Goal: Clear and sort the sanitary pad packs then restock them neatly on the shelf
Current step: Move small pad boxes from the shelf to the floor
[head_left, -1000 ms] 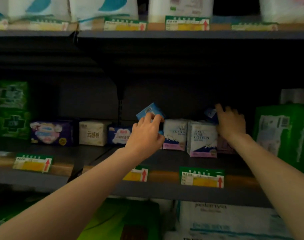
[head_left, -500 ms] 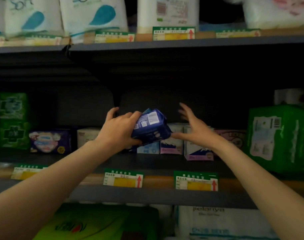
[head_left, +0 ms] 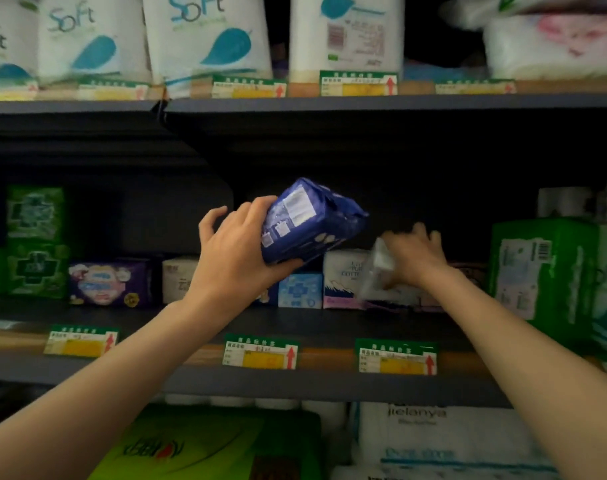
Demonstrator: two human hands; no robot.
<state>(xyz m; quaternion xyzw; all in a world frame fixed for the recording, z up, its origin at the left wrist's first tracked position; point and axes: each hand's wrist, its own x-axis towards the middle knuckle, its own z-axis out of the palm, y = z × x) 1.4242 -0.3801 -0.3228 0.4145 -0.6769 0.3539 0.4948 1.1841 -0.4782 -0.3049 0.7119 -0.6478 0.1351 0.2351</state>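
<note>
Left hand (head_left: 236, 258) grips a dark blue pad pack (head_left: 312, 220) at centre frame, thumb under, fingers over its near end. Pack is lifted clear of the middle shelf (head_left: 329, 327) and tilted, far end up and right. Right hand (head_left: 412, 258) is right of centre, reaching into the row at the back of the shelf; fingers curl around a blurred white pack (head_left: 378, 268), likely pinching it, blur makes the grip hard to confirm. Still on the shelf, below the lifted pack: a light blue pack (head_left: 300, 289) and a white pure-cotton pack (head_left: 343, 275), side by side. Further left a beige pack (head_left: 177, 278) and a purple pack (head_left: 109, 282), then green packs (head_left: 35, 240) at far left. Large green pack (head_left: 541, 271) at right edge. Tissue packs (head_left: 205, 39) on the top shelf, price tags (head_left: 260, 351) along the shelf lips.

Judgement: clearing stage, both hands pulling packs out.

Risks: the blue pack is held by one end only, slick wrap, tilted, so it could slip out and drop on the row or the shelf below. Right hand works half blind in a dark recess; dragging the white pack out could knock over the neighbouring cotton pack. Shelf above hangs low, lifting higher could bump it.
</note>
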